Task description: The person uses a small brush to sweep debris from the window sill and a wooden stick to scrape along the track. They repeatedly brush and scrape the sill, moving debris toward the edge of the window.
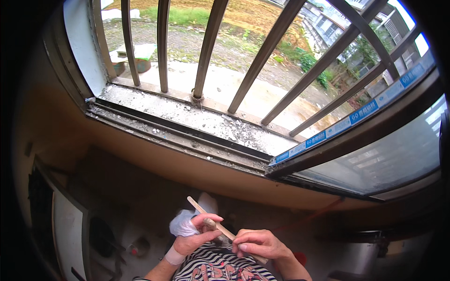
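In front of my striped shirt, my left hand [200,233] holds a white plastic bag or cloth [183,223] against its palm side, with a small brownish roundish piece [210,222] between thumb and fingers. A thin flat wooden stick [197,204] runs slantwise past those fingers to my right hand [258,243]. The fingers of my right hand pinch the stick near its lower part; its end, or another wooden piece, shows beyond them. A greyish thing hangs under my hands, too dim to name. A tan patch or bandage is on my left wrist.
Ahead is an open sliding window with a debris-strewn track [197,142] and sill [225,128]. Metal bars [211,49] stand outside it. The glass sash [372,158] is at the right. A framed panel [70,224] leans at the lower left above the dim floor.
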`<state>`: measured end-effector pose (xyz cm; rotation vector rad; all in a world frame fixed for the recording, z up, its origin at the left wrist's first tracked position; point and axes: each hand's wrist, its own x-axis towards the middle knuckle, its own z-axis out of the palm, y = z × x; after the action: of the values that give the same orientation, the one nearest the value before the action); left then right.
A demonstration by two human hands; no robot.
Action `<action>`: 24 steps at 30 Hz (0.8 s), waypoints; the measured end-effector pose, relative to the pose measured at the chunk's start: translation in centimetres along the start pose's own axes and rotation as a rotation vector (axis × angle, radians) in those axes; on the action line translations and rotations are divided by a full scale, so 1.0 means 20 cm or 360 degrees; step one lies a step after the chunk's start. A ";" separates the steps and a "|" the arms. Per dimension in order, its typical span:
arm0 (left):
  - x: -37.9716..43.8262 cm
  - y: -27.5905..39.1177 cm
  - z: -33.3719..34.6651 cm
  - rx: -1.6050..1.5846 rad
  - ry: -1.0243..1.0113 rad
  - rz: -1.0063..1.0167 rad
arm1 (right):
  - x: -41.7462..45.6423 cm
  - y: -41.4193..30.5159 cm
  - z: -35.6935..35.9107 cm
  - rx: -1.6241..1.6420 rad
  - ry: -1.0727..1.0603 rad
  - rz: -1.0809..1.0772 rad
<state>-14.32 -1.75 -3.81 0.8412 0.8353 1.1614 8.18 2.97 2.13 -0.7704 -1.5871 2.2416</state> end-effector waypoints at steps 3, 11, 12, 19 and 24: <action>0.03 0.04 -0.09 -0.0221 -0.0081 -0.0193 | 0.07 0.03 0.11 0.0520 0.0166 -0.0280; 0.20 0.14 -0.05 -0.0381 -0.0212 -0.0338 | 0.16 0.04 0.24 0.0348 0.0916 -0.0835; 0.23 0.16 -0.05 -0.0341 -0.0242 -0.0276 | 0.16 0.01 0.23 -0.0032 0.0982 -0.0812; 0.27 0.21 -0.14 -0.0229 -0.0316 -0.0177 | 0.15 -0.32 0.10 -0.1230 0.1593 -0.0650; 0.33 0.28 -0.33 -0.0281 -0.0507 -0.0185 | 0.17 -0.47 0.07 -0.1572 0.1628 -0.0352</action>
<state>-21.30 6.59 -2.63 0.7945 0.5050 0.9520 3.87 7.01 10.36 -1.5074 -1.9027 0.5144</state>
